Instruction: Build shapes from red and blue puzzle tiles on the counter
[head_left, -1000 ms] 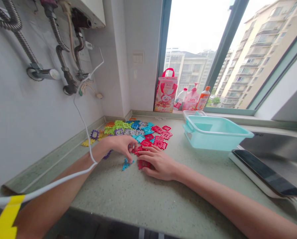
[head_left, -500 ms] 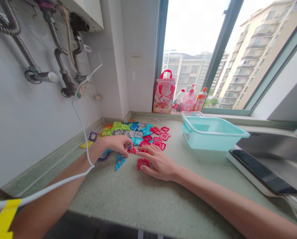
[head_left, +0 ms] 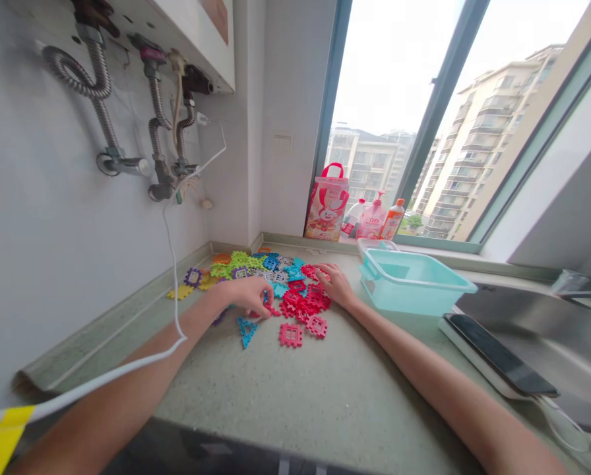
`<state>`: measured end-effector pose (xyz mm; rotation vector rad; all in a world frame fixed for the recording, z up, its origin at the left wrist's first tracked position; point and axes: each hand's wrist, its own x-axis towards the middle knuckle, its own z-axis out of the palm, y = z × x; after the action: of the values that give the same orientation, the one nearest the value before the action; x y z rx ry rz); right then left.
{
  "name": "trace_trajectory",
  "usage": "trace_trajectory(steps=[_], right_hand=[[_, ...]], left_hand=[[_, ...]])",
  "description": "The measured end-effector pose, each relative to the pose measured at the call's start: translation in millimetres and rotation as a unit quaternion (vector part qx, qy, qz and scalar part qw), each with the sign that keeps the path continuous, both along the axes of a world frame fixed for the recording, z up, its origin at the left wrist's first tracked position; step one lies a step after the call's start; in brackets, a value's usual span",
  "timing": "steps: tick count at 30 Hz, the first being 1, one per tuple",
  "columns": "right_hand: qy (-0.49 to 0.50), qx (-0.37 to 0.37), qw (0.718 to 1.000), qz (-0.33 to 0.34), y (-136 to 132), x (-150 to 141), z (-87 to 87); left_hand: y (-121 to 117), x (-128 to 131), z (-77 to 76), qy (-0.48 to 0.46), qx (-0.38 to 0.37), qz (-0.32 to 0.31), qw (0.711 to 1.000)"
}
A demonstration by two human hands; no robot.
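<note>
My left hand [head_left: 254, 295] is low over the front of a pile of plastic interlocking pieces. Its fingers are curled into a pinch at a red interlocking piece [head_left: 274, 311], partly hidden by the fingertips. A blue triangular piece [head_left: 247, 331] lies just in front of that hand. My right hand [head_left: 336, 286] rests at the pile's right edge, fingers stretched over a red piece [head_left: 309, 271]. Between the hands lies a heap of red pieces [head_left: 303, 305]. Nearer to me are a square red window piece [head_left: 291, 335] and a pinkish-red one [head_left: 317, 326].
Green pieces [head_left: 231, 265] and other colours spread toward the wall corner. A turquoise tub [head_left: 419, 290] stands right, beside a phone [head_left: 500, 353] at the sink [head_left: 523, 316]. A white cable [head_left: 169, 264] hangs across my left forearm. Bottles [head_left: 372, 219] line the window sill.
My right hand has moved away from me to the pile's far right edge, uncovering the front red pieces. My left hand stays by the same red piece. The camera view has shifted slightly.
</note>
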<state>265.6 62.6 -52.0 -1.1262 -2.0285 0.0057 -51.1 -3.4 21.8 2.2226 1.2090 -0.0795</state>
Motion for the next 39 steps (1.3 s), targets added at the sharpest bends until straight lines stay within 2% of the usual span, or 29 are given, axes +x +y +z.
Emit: trace_trajectory(steps=[5, 8, 12, 17, 21, 27, 33, 39], right_hand=[[-0.089, -0.068, 0.993, -0.021, 34, -21, 3.5], [-0.124, -0.086, 0.988, -0.009, 41, -22, 1.8], [-0.143, -0.098, 0.985, 0.0, 43, -19, 0.4], [-0.146, -0.103, 0.984, -0.008, 43, -19, -0.1], [-0.151, -0.114, 0.982, -0.007, 46, -19, -2.5], [-0.154, -0.116, 0.981, 0.016, 47, -18, 0.8], [-0.192, -0.095, 0.971, 0.102, 47, -13, 17.0], [-0.236, -0.091, 0.958, 0.136, 55, -8, 31.5]], left_hand=[[2, -2, 4.0, 0.01, 0.132, -0.033, 0.991], [-2, -1, 11.6, -0.013, 0.152, -0.042, 0.987], [-17, 11, 17.7, -0.046, 0.126, -0.067, 0.989], [-38, 36, 8.5, -0.053, 0.122, -0.117, 0.984], [-47, 48, 4.6, -0.051, 0.073, -0.146, 0.985], [-47, 52, 0.2, -0.095, 0.042, -0.149, 0.983], [-41, 53, -8.2, -0.105, 0.027, -0.142, 0.984], [-41, 56, -14.4, -0.151, 0.046, -0.169, 0.973]])
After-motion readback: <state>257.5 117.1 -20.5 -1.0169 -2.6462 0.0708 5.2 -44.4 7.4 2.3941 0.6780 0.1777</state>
